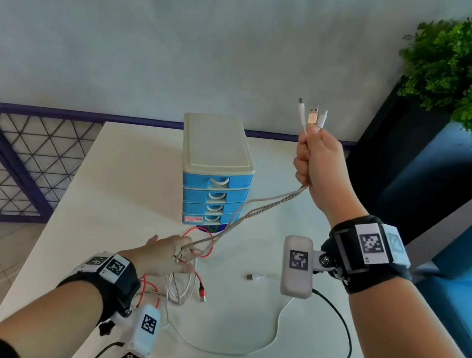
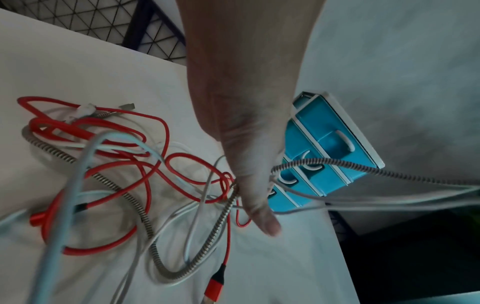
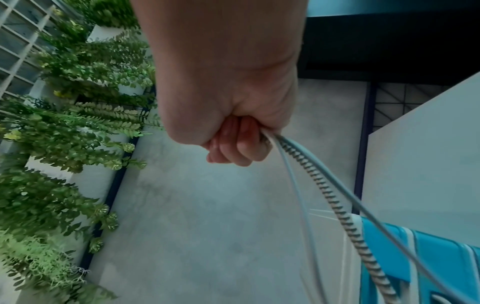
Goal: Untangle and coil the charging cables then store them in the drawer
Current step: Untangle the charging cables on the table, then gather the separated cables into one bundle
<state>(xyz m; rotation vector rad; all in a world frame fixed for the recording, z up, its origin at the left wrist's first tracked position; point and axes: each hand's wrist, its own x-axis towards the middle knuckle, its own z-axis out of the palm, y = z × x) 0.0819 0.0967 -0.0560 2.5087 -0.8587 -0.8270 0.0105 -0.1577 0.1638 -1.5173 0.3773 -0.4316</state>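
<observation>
Right hand (image 1: 316,164) clamps three cables (image 1: 272,202), plugs (image 1: 312,117) upper centre; left hand (image 1: 166,253) on tangle (image 1: 178,289), grip unclear; four-drawer cabinet (image 1: 218,144) behind.

Tangled charging cables (image 1: 180,290), red, white and braided grey, lie heaped at near left. Three strands rise rightward, their plugs (image 1: 312,117) bunched upright. Farther back stands a blue four-drawer unit (image 1: 215,188), all drawers closed.

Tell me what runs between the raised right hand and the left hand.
Head view: a braided cable and white cables stretch from right hand down to left hand at the tangle.
</observation>
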